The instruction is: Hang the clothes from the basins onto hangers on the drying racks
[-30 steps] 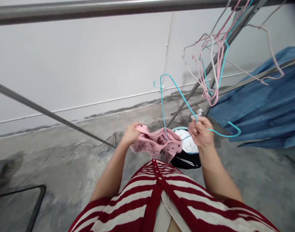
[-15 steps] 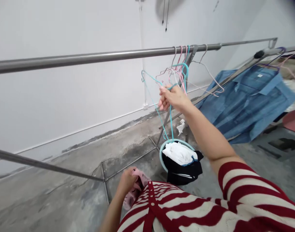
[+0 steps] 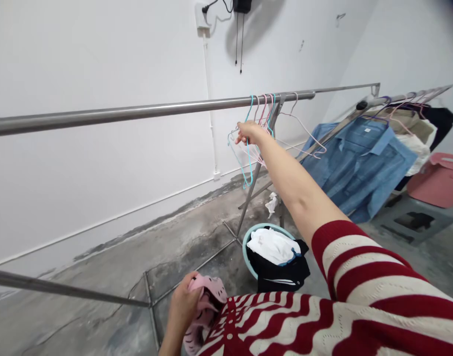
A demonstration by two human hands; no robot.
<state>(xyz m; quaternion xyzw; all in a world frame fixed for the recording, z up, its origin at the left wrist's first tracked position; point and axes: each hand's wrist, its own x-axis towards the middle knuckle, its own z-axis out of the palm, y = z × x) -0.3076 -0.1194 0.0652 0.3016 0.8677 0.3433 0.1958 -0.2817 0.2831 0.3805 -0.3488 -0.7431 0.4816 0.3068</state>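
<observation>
My right hand (image 3: 249, 132) reaches up to the rail, its fingers closed around the neck of a turquoise clothes hanger (image 3: 250, 165). The hook of that hanger is over the metal rail (image 3: 155, 111), and no garment is on it. Several pink and turquoise hangers hang close behind my hand. Low down, near my waist, my left hand (image 3: 184, 299) grips a pink garment (image 3: 207, 291) with dark marks, bunched up against my striped top. What kind of garment it is, I cannot tell.
Below the rail, a light-blue basin (image 3: 247, 252) holds white cloth (image 3: 272, 245) and black clothes. Another hanger hangs farther right. A denim shirt (image 3: 359, 153) and more clothes hang on the right, beside a pink container (image 3: 437, 180) on a grey stool (image 3: 415, 225). Rack legs cross the floor.
The turquoise hanger in my right hand, tilted below the rail before, now has its hook over the rail. My left hand still grips the pink garment. The view has shifted upward and right.
</observation>
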